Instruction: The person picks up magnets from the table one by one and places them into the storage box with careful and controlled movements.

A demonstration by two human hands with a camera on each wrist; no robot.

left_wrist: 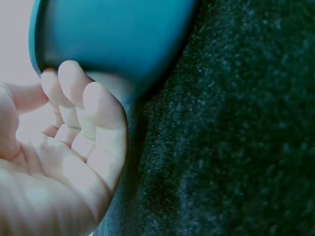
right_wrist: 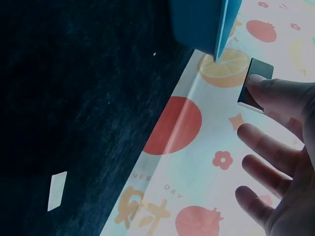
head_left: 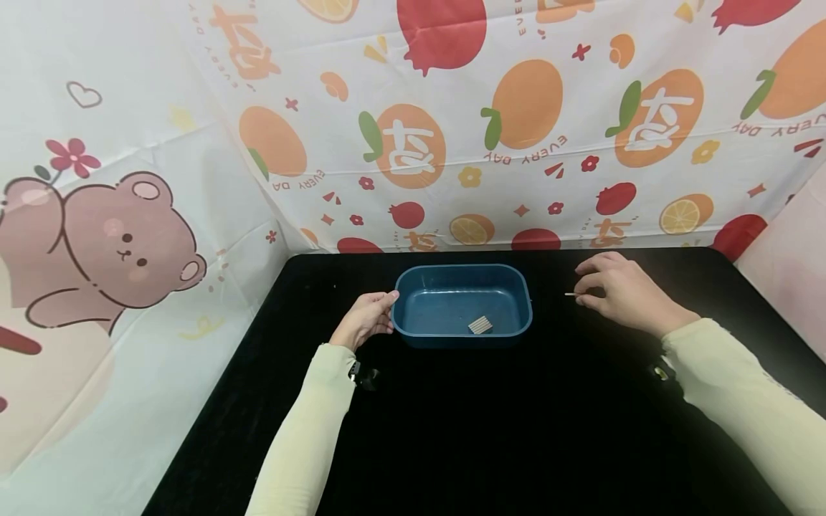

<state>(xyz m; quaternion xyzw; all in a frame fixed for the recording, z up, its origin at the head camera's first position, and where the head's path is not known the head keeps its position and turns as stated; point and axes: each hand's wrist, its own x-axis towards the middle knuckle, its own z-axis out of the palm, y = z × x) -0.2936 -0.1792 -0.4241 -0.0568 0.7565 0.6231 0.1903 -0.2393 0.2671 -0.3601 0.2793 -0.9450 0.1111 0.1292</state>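
A blue plastic basin (head_left: 461, 301) stands on the black table, and my left hand (head_left: 369, 319) grips its left end. The thumb lies at the rim, with the curled fingers against the outer wall in the left wrist view. Inside the basin, near its front wall, a small row of pale flat pieces (head_left: 480, 325) lies side by side. To the right of the basin, my right hand (head_left: 619, 292) pinches a small flat rectangular tile (right_wrist: 255, 84) between thumb and forefinger. Its face looks dark, with a pale edge. The other fingers are spread loosely.
Another small pale flat piece (right_wrist: 57, 191) lies on the black table (head_left: 490, 430) in the right wrist view. Behind the table hangs a fruit-print cloth (head_left: 452, 208). On the left is a cloth with a bear drawing (head_left: 129, 244).
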